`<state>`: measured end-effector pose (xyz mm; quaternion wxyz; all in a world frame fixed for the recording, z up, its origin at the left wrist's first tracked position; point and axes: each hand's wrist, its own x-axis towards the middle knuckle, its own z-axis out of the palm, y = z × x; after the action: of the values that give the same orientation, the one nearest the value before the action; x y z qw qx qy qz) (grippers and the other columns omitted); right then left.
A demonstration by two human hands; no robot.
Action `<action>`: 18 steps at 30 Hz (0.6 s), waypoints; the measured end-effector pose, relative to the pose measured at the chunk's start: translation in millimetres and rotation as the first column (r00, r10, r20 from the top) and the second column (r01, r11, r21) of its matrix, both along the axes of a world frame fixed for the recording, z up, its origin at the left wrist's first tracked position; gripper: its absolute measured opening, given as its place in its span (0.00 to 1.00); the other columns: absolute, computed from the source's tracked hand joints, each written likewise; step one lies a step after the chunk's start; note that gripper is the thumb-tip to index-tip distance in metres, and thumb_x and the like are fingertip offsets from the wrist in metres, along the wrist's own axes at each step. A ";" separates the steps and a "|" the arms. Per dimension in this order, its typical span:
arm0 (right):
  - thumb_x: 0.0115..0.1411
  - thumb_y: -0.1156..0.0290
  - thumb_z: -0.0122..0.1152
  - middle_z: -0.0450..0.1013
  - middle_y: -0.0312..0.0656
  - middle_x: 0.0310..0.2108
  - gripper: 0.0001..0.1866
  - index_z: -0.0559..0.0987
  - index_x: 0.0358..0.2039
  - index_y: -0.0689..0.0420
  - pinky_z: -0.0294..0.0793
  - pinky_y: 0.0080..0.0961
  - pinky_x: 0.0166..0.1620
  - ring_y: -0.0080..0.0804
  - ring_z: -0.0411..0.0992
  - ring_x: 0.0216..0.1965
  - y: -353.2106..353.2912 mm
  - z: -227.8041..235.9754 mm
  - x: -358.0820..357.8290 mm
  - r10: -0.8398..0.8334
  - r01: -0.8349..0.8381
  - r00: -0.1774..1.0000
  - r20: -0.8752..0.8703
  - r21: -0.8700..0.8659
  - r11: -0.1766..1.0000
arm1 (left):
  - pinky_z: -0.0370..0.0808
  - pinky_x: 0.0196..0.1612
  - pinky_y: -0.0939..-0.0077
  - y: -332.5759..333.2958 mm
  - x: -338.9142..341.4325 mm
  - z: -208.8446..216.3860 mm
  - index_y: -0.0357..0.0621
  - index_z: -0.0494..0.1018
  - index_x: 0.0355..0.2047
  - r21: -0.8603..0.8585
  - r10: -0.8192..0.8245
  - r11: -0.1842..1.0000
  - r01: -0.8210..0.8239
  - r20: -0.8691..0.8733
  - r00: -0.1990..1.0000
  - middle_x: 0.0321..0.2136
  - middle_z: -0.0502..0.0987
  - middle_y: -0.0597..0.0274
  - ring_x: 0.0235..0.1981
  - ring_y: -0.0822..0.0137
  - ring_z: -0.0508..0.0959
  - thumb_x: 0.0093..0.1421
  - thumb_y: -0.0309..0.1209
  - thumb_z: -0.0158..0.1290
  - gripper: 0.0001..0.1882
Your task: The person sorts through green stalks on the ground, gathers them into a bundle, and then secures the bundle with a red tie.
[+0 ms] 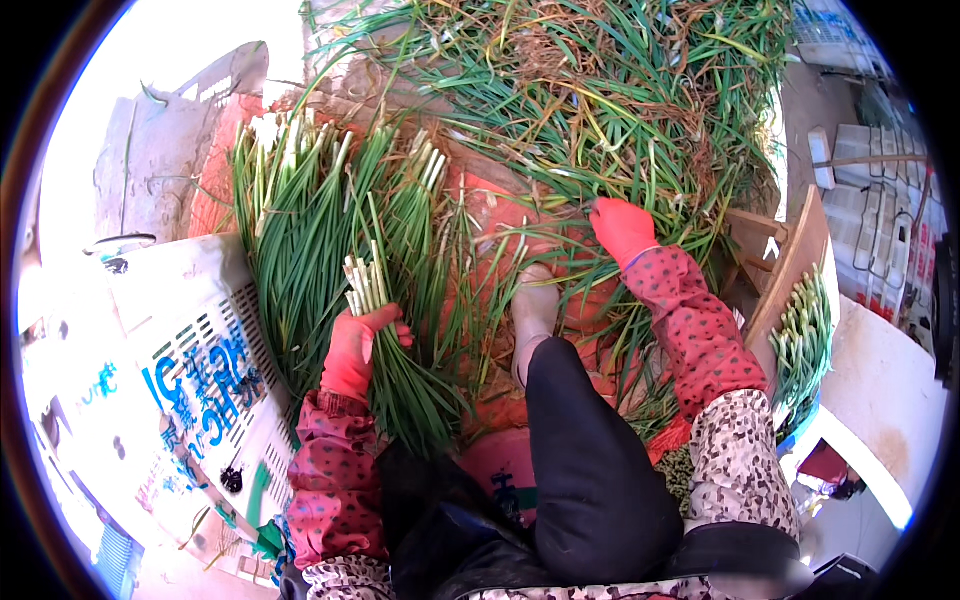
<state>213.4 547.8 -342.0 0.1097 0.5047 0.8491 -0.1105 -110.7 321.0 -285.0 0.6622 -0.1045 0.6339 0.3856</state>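
My left hand [352,350], in a red glove, is closed around a small bunch of garlic chives [412,395]. Its pale cut ends point up and away, and the green leaves hang toward my lap. Beyond it lie larger sorted bunches of garlic chives [300,215], white ends pointing away from me. My right hand [622,232], also red-gloved, is closed at the near edge of a big loose heap of garlic chives [600,110]. Its fingers are curled in, and what they pinch is too small to make out. Stray leaves lie around that hand.
A white slotted crate [205,385] stands at the left. Red-orange sheeting [490,215] covers the ground, where my boot [535,305] rests. On the right, a wooden board [790,275] stands beside more bundled greens [803,335]. White crates [880,215] are stacked farther right.
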 end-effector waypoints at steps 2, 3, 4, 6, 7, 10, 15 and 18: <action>0.56 0.58 0.52 0.75 0.46 0.27 0.14 0.80 0.35 0.51 0.73 0.41 0.32 0.45 0.75 0.30 -2.7 20.4 -27.1 -0.029 0.029 1.000 0.005 -0.050 0.998 | 0.77 0.24 0.65 3.8 4.2 -0.4 0.31 0.68 0.35 -0.039 -0.028 0.999 0.027 -0.026 0.999 0.23 0.75 0.51 0.21 0.59 0.77 0.54 0.25 0.55 0.11; 0.56 0.56 0.52 0.75 0.46 0.26 0.15 0.80 0.37 0.50 0.72 0.40 0.31 0.45 0.75 0.31 -14.8 25.1 -51.0 -0.092 0.085 0.994 -0.055 -0.111 0.990 | 0.77 0.24 0.67 4.8 11.3 -3.1 0.32 0.69 0.34 -0.023 -0.024 0.999 0.024 -0.027 0.999 0.23 0.75 0.53 0.20 0.60 0.77 0.53 0.25 0.55 0.10; 0.56 0.54 0.53 0.75 0.46 0.25 0.16 0.80 0.37 0.50 0.72 0.40 0.31 0.44 0.75 0.30 -25.8 23.6 -75.7 -0.099 0.072 0.987 -0.124 -0.207 0.976 | 0.77 0.24 0.68 5.0 14.2 0.0 0.33 0.70 0.34 0.015 -0.041 0.999 0.042 -0.029 0.999 0.23 0.75 0.55 0.20 0.61 0.77 0.53 0.25 0.55 0.10; 0.54 0.52 0.56 0.75 0.44 0.25 0.18 0.78 0.39 0.50 0.72 0.38 0.30 0.43 0.75 0.29 -41.4 7.6 -122.7 -0.150 0.087 0.975 -0.166 -0.337 0.938 | 0.77 0.24 0.70 6.5 21.8 2.8 0.34 0.71 0.33 0.092 -0.081 0.992 0.083 -0.027 0.996 0.23 0.75 0.57 0.20 0.63 0.76 0.52 0.25 0.55 0.09; 0.53 0.52 0.57 0.76 0.42 0.25 0.20 0.78 0.41 0.50 0.72 0.37 0.30 0.42 0.75 0.29 -47.2 -10.2 -139.2 -0.190 0.124 0.971 -0.143 -0.376 0.918 | 0.77 0.24 0.69 10.1 24.8 10.9 0.35 0.71 0.32 0.076 -0.096 0.992 0.098 -0.028 0.995 0.24 0.75 0.58 0.21 0.64 0.76 0.52 0.24 0.55 0.08; 0.52 0.55 0.60 0.76 0.41 0.26 0.19 0.76 0.39 0.54 0.71 0.34 0.31 0.40 0.75 0.30 -48.5 -59.9 -128.7 -0.553 0.136 0.589 -0.589 -0.602 0.787 | 0.77 0.25 0.69 23.9 37.4 23.4 0.35 0.71 0.32 0.087 -0.127 0.988 0.127 0.004 0.992 0.24 0.75 0.58 0.21 0.63 0.76 0.52 0.24 0.55 0.08; 0.57 0.72 0.55 0.75 0.36 0.29 0.04 0.74 0.32 0.59 0.72 0.19 0.32 0.27 0.76 0.36 -34.2 -13.6 -122.0 -0.577 0.163 0.719 -0.388 -0.713 0.682 | 0.76 0.24 0.70 21.3 4.4 48.9 0.35 0.71 0.33 0.089 -0.133 0.986 0.139 -0.068 0.989 0.23 0.76 0.55 0.20 0.62 0.77 0.54 0.25 0.54 0.08; 0.58 0.69 0.55 0.75 0.38 0.28 0.08 0.73 0.32 0.61 0.72 0.20 0.26 0.27 0.77 0.28 -38.6 51.0 -122.7 -0.871 0.017 0.369 -0.325 -0.934 0.356 | 0.75 0.23 0.72 29.5 -18.1 81.5 0.34 0.70 0.35 0.130 -0.172 0.973 0.190 -0.139 0.975 0.24 0.77 0.53 0.20 0.63 0.77 0.53 0.26 0.53 0.10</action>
<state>90.7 509.2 -291.0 -0.1153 0.5189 0.4158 -0.7380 -128.9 350.5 -203.5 0.6588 0.0262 0.6526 0.3734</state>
